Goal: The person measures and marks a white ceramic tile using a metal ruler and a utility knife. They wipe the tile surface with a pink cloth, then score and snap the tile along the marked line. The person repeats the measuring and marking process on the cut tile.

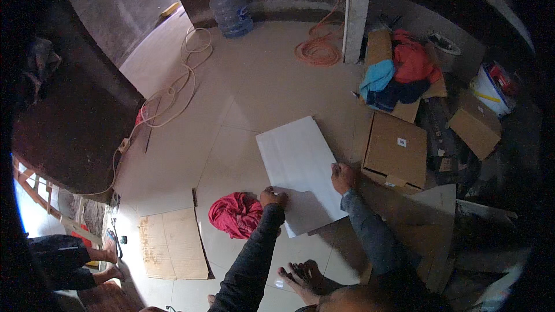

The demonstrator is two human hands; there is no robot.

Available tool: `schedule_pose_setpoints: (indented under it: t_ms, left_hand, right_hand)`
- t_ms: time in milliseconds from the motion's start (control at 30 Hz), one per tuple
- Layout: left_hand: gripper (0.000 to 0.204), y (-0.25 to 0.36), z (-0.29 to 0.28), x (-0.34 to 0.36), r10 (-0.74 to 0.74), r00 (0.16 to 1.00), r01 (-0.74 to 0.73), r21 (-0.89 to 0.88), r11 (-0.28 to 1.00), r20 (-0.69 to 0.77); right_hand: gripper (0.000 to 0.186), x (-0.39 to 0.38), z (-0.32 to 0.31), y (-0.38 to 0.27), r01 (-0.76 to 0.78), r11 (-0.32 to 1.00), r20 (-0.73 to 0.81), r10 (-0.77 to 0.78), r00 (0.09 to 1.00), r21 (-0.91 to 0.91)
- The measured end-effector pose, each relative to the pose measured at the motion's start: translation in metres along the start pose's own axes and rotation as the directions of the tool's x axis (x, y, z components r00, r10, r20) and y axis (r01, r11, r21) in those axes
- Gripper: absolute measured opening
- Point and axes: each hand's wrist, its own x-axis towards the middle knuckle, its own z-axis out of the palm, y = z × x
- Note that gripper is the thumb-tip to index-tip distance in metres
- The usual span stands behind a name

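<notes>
On the tiled floor or just over it, which cannot be told, a white panel is held by both side edges. The left edge is gripped by the left hand, the right by the right hand; the fingers of both are clamped on it. A red cloth is noted beside the left hand, a cardboard sheet farther left. A carton is found to the right, with clothes piled behind.
</notes>
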Motion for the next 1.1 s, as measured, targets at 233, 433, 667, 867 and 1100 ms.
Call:
schedule_pose_setpoints:
  t_ms: [233, 433, 667, 867, 1100]
  left_hand:
    - [0.047, 0.017, 0.007, 0.009, -0.018, 0.99, 0.06, 0.293, 0.954, -0.143]
    - [0.046, 0.034, 0.012, 0.018, -0.159, 0.979, 0.195, 0.365, 0.91, -0.125]
    - [0.049, 0.049, 0.015, 0.021, -0.221, 0.965, 0.262, 0.449, 0.854, -0.143]
    - [0.051, 0.059, 0.014, 0.016, -0.197, 0.976, 0.216, 0.431, 0.876, -0.09]
    - [0.062, 0.046, 0.002, 0.03, 0.058, 0.984, 0.017, 0.413, 0.911, -0.169]
  right_hand:
    - [0.037, 0.003, 0.008, -0.027, -0.002, 0.995, -0.076, -0.006, 0.997, -0.101]
    - [0.038, 0.006, -0.014, -0.062, -0.13, 0.953, 0.032, 0.144, 0.989, -0.272]
    - [0.034, 0.009, -0.003, -0.056, -0.076, 0.931, 0.004, 0.083, 0.997, -0.358]
    - [0.029, 0.015, 0.008, -0.069, -0.028, 0.932, 0.055, 0.051, 0.997, -0.362]
    - [0.025, -0.004, 0.007, -0.146, 0.113, 0.975, 0.019, -0.111, 0.994, -0.19]
